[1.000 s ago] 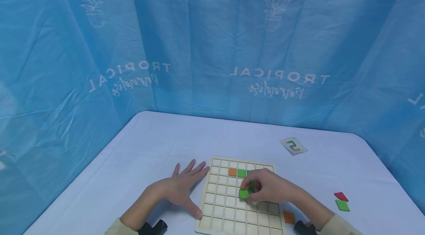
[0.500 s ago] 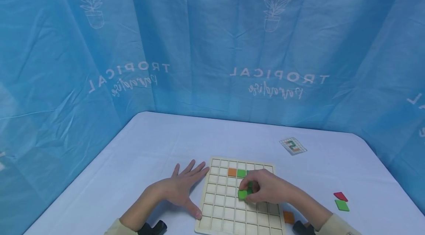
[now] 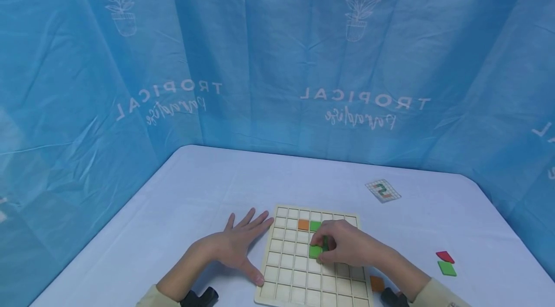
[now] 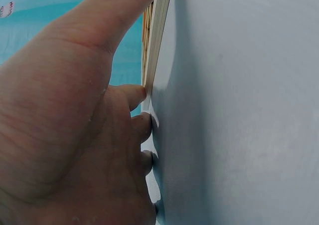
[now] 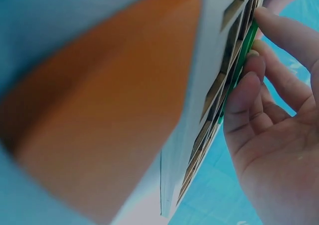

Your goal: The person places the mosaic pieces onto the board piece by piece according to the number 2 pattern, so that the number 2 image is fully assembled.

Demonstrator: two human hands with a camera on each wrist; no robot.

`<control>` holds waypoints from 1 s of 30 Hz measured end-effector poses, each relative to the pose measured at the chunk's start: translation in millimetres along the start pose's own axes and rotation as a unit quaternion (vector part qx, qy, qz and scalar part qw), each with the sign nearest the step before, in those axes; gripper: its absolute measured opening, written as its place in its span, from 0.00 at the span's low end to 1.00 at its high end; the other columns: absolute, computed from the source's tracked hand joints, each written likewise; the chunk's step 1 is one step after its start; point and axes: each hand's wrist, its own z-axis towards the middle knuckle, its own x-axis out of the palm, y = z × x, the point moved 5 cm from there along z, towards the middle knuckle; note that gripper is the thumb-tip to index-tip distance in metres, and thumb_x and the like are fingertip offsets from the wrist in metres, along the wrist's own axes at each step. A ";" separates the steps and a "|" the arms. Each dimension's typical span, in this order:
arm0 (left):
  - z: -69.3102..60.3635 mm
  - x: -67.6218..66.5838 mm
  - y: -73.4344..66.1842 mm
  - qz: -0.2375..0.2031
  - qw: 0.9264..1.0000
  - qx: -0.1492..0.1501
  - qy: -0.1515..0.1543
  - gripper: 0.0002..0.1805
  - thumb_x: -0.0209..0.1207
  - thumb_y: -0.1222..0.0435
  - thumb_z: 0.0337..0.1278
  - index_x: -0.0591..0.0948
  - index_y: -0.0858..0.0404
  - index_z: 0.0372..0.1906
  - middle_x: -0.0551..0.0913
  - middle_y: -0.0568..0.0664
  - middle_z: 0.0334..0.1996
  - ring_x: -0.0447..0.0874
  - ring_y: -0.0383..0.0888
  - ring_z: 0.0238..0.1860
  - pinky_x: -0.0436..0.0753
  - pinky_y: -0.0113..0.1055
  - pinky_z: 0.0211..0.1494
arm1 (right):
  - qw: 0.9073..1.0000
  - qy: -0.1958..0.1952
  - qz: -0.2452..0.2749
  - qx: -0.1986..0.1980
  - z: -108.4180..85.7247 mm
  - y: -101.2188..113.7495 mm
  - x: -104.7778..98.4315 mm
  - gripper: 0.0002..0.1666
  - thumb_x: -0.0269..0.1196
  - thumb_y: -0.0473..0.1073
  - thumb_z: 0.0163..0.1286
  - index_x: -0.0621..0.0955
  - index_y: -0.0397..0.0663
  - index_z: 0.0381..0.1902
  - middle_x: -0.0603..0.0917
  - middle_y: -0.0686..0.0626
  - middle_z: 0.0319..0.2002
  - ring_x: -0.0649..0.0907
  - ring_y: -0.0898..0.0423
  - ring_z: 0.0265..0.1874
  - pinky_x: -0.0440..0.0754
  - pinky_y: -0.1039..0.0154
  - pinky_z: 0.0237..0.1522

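Observation:
A pale wooden grid board [image 3: 285, 276] lies on the table. Along its left edge my left hand [image 3: 236, 245] rests with spread, straight fingers, its fingertips and thumb touching the side. Over the middle of the board, my right hand [image 3: 342, 244] pinches a square green tile [image 3: 315, 252] between thumb and fingers; the tile lies at a grid cell. In the right wrist view, the green tile's edge [image 5: 244, 53] shows at the fingertips. Farther up the grid sit an orange tile [image 3: 303, 224] and another green tile [image 3: 315, 226]. Darker green pieces are partly hidden behind my right hand.
A small pattern card [image 3: 383, 191] lies beyond the board on the right. Farther right are a red piece [image 3: 445, 257] and a loose green tile [image 3: 447, 268]. An orange tile [image 3: 377, 284] lies beside the board's right edge. Blue curtains [image 3: 277, 56] surround the table.
My right hand has shifted slightly left with the green tile, which now sits flatter and squarer to the grid. The left hand has stayed still.

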 end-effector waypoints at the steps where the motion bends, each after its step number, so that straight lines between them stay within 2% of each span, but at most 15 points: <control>1: -0.2 0.0 -0.3 -0.001 1.000 0.000 0.000 0.72 0.65 0.25 0.19 0.48 0.46 0.77 0.41 0.45 0.77 0.29 0.53 0.75 0.29 0.65 0.66 | 1.000 -0.001 -0.004 0.000 0.3 -0.6 0.1 0.12 0.72 0.47 0.57 0.85 0.61 0.41 0.80 0.61 0.36 0.77 0.63 0.27 0.78 0.66 0.30; 8: -0.4 0.0 -0.6 -0.001 1.000 -0.002 -0.002 0.72 0.65 0.25 0.19 0.48 0.46 0.77 0.41 0.44 0.77 0.29 0.53 0.75 0.28 0.65 0.66 | 1.000 -0.009 -0.012 -0.008 1.6 -1.4 -0.3 0.12 0.72 0.47 0.57 0.85 0.60 0.40 0.80 0.62 0.35 0.77 0.64 0.28 0.78 0.67 0.31; 16: 0.4 0.6 -1.0 -0.002 1.000 -0.001 0.002 0.72 0.66 0.25 0.19 0.47 0.46 0.77 0.40 0.44 0.77 0.28 0.53 0.75 0.28 0.65 0.66 | 1.000 -0.015 0.007 -0.009 -1.1 -1.0 -2.7 0.12 0.72 0.46 0.58 0.84 0.58 0.41 0.81 0.60 0.35 0.78 0.63 0.30 0.79 0.66 0.33; 22: 2.3 -1.0 -2.2 0.008 1.000 0.000 0.005 0.72 0.65 0.25 0.19 0.47 0.46 0.77 0.40 0.43 0.77 0.27 0.52 0.75 0.27 0.64 0.66 | 0.999 -0.036 0.027 -0.003 -8.0 -7.2 -8.8 0.11 0.70 0.46 0.61 0.85 0.55 0.43 0.82 0.58 0.37 0.80 0.62 0.33 0.81 0.65 0.35; 30: 1.4 0.6 -0.1 -0.005 1.000 -0.002 0.002 0.72 0.66 0.26 0.19 0.48 0.46 0.77 0.41 0.45 0.77 0.28 0.53 0.75 0.28 0.65 0.66 | 0.998 -0.049 0.044 0.014 -23.1 -12.0 -21.4 0.14 0.68 0.48 0.63 0.84 0.52 0.46 0.81 0.54 0.38 0.80 0.60 0.34 0.81 0.64 0.36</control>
